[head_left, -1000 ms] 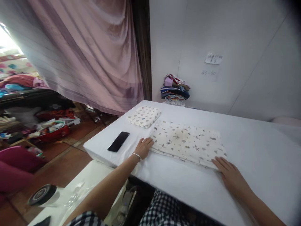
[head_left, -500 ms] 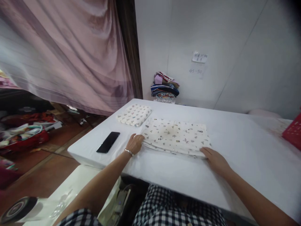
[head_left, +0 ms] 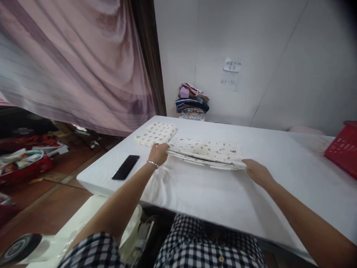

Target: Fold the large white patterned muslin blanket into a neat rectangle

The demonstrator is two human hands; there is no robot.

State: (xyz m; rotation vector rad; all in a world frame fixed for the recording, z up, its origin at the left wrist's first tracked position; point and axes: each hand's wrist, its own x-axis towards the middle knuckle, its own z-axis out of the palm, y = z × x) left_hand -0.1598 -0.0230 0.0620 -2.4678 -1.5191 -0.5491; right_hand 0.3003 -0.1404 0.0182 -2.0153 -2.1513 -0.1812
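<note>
A white folded cloth (head_left: 206, 150) with small printed figures lies across the middle of the table. My left hand (head_left: 158, 154), with a bracelet at the wrist, is closed on its near left corner. At the near right corner my right hand (head_left: 257, 172) grips the same cloth. The near edge is lifted off the table and its stacked layers show, while the far part seems to rest on the surface. Just beyond my left hand lies a second folded cloth (head_left: 156, 133), white with a similar print.
A black phone (head_left: 126, 167) lies on the white-covered table (head_left: 206, 193), left of my left hand. Behind the table, a pile of folded fabrics (head_left: 192, 103) stands by the wall. A red basket (head_left: 343, 149) is at the right edge, and a pink curtain (head_left: 111, 67) hangs at the left.
Both hands have raised the cloth's near edge and moved it away from me. The right hand's fingers have closed round the corner. The view has shifted slightly.
</note>
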